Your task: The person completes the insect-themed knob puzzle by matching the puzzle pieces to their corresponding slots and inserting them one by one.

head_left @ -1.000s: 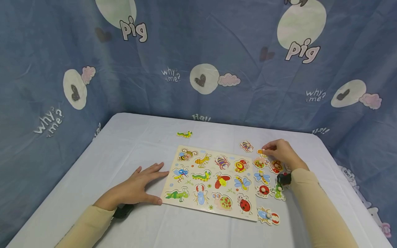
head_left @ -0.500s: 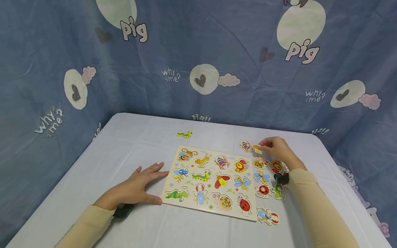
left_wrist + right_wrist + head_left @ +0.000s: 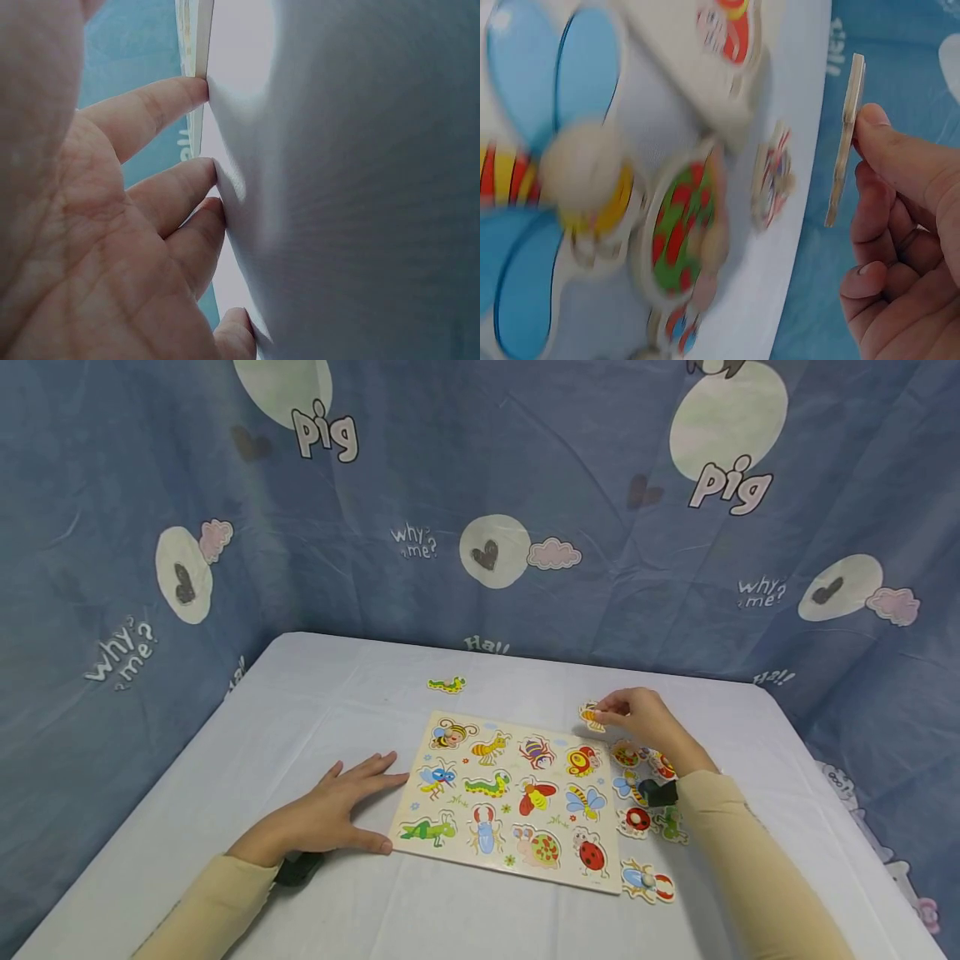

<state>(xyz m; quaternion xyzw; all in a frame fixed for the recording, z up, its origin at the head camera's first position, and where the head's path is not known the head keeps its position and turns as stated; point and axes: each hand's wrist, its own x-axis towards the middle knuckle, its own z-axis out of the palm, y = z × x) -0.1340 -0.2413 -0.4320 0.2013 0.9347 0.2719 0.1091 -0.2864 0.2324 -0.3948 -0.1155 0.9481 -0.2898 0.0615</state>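
My right hand (image 3: 647, 720) pinches a thin puzzle piece with an orange striped insect (image 3: 590, 717) beyond the board's far right corner. Seen edge-on in the right wrist view, this piece (image 3: 844, 146) is raised off the table between thumb and fingers. Below it in that view lies a spider piece (image 3: 774, 180), which the held piece largely covers in the head view. My left hand (image 3: 330, 810) has its fingers spread, with index finger and thumb touching the left edge of the insect puzzle board (image 3: 465, 806). Its other fingertips (image 3: 201, 169) rest on the white cloth.
Right of the board lie several knobbed pieces: a snail (image 3: 626, 753), a dragonfly (image 3: 627, 787), a ladybird (image 3: 637, 821), and a stag beetle (image 3: 648, 882) nearer the front. A caterpillar piece (image 3: 447, 685) lies behind the board. A blue printed curtain (image 3: 420, 585) hangs behind the table.
My right hand has carried the striped insect piece leftward from beside the snail piece to over the spider piece. The left hand and the board have stayed put.
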